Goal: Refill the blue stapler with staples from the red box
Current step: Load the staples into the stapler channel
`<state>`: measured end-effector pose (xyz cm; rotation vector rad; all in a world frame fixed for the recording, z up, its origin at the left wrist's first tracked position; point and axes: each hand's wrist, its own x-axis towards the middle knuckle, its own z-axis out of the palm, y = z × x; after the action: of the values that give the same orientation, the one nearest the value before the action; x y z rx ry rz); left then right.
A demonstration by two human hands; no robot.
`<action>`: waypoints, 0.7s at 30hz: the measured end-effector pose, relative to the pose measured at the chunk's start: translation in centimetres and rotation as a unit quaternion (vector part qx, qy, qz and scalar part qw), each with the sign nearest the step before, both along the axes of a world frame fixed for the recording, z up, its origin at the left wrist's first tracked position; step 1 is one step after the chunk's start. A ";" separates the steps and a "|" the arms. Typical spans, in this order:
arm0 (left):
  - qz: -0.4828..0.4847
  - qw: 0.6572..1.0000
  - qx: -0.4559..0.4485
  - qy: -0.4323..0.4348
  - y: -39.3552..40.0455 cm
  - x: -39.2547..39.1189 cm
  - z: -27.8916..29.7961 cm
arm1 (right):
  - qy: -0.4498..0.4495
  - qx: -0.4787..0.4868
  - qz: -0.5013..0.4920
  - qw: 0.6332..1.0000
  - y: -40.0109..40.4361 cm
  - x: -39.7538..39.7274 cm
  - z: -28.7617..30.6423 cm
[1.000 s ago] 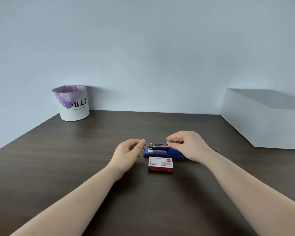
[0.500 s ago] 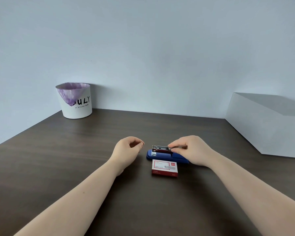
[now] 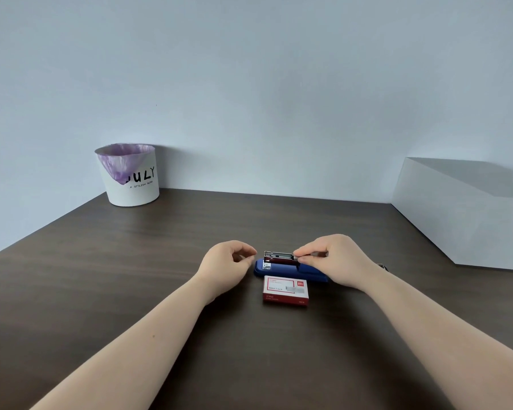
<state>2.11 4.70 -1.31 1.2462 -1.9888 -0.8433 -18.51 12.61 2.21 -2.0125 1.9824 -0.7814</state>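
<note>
The blue stapler (image 3: 279, 269) lies open on the dark table, its metal staple channel (image 3: 277, 256) exposed on top. My right hand (image 3: 335, 260) pinches a silver strip of staples (image 3: 311, 254) at the right end of the channel. My left hand (image 3: 228, 266) hovers just left of the stapler, fingers loosely curled and holding nothing that I can see. The red and white staple box (image 3: 285, 290) lies shut directly in front of the stapler, nearer to me.
A white bin (image 3: 131, 176) with a purple liner stands at the back left by the wall. A large white box (image 3: 468, 214) sits at the right. The dark wooden table (image 3: 101, 276) stretches around the hands.
My right hand has lowered the staple strip from above the stapler down to the channel's right end. My left hand's fingers have curled in slightly. The head camera shifted a little.
</note>
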 end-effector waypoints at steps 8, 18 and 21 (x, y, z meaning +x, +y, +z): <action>-0.021 0.999 0.004 -0.026 0.0 0.0 -0.1 | 0.009 0.047 0.004 0.999 -0.5 0.2 0.7; -0.029 0.998 -0.016 -0.059 0.0 -0.2 -0.1 | 0.010 -0.009 -0.037 0.999 1.0 -1.3 0.5; -0.031 0.998 -0.018 -0.060 0.0 -0.2 -0.1 | 0.032 0.011 -0.034 0.999 1.1 -1.1 0.3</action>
<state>1.91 4.70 -1.37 1.2455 -2.1378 -0.7742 -19.62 13.69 2.47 -1.9902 2.0952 -0.7151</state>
